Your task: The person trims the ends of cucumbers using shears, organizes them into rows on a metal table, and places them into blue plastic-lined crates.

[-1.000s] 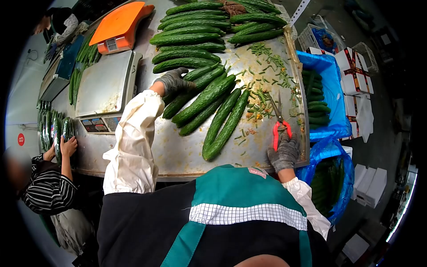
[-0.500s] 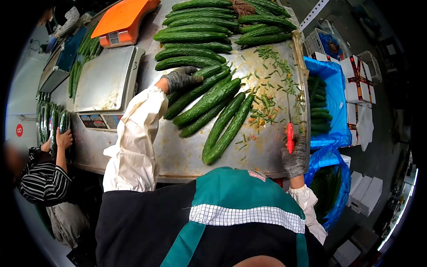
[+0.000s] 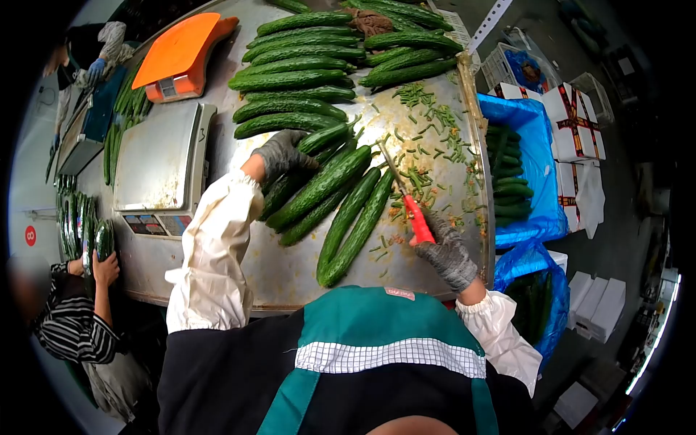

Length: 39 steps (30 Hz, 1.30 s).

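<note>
My left hand point(image 3: 283, 154), in a grey glove, is wrapped over cucumbers near the upper end of a fanned pile point(image 3: 322, 186) on the metal table point(image 3: 283, 279). My gloved right hand point(image 3: 449, 255) grips red-handled scissors point(image 3: 417, 220). Their blades point up and left, with the tip close to the stem end of a cucumber in the pile. Two cucumbers point(image 3: 362, 232) lie in a V just left of the scissors. Cut stem pieces point(image 3: 435, 134) are scattered over the table beyond my right hand. More cucumbers point(image 3: 297, 65) lie in a row behind the pile.
An orange scale point(image 3: 181, 54) and a scale with a steel plate point(image 3: 161, 156) stand on the left. Blue-lined crates point(image 3: 547, 181) of cucumbers and white boxes point(image 3: 576, 123) are off the right edge. A person point(image 3: 76, 319) handles wrapped cucumbers at the far left.
My right hand has swung the scissors from the table's right edge leftward to the cucumber stems. My left hand stays at the pile. The view has shifted slightly.
</note>
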### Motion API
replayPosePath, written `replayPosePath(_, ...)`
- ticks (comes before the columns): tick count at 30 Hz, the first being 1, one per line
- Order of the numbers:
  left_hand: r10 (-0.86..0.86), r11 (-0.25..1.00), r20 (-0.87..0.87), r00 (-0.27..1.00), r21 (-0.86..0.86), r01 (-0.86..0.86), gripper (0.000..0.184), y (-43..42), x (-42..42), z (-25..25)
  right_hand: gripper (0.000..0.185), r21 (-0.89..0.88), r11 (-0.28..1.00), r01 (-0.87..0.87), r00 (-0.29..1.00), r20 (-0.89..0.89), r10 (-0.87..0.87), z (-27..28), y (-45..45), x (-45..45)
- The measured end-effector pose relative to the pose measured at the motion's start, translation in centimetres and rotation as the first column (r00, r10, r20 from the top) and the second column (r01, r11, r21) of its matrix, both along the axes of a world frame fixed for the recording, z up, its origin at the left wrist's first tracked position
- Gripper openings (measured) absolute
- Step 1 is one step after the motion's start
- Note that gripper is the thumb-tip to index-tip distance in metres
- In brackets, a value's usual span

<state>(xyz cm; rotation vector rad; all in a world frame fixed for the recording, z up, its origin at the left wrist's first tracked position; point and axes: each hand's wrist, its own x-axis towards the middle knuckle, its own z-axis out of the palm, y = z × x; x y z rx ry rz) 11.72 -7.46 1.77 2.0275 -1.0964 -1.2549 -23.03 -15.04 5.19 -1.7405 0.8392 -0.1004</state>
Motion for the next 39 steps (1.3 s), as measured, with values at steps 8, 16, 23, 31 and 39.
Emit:
replayPosePath(8,-0.064,0.995,0.462,0.884,-0.042,0.094,0.053,0.0,-2.5,3.3,0.052,-0.066,0.998,-0.024,1.0,0.017,0.025,0.3,0.0,1.2)
replayPosePath(16,-0.113,0.989,0.574,0.811,-0.01,0.145,0.054,-0.9,-4.3,3.8,0.052,-0.121,0.992,0.02,0.997,0.076,-0.01,1.1,0.0,0.5)
replayPosePath(23,-0.157,0.984,0.742,0.652,0.058,0.17,0.048,-1.3,-7.0,5.9,0.047,-0.216,0.973,0.08,0.993,0.104,-0.059,0.9,0.4,-0.4)
replayPosePath(31,-0.046,0.953,0.878,0.476,-0.104,0.283,0.04,-1.5,-8.1,6.4,0.046,-0.13,0.983,0.126,0.987,0.118,-0.111,-0.6,0.6,-2.8)
replayPosePath(39,-0.029,0.918,0.855,0.517,-0.182,0.353,0.042,-2.0,-9.8,7.3,0.049,-0.234,0.965,0.118,0.987,0.131,-0.089,-0.5,0.5,-3.3)
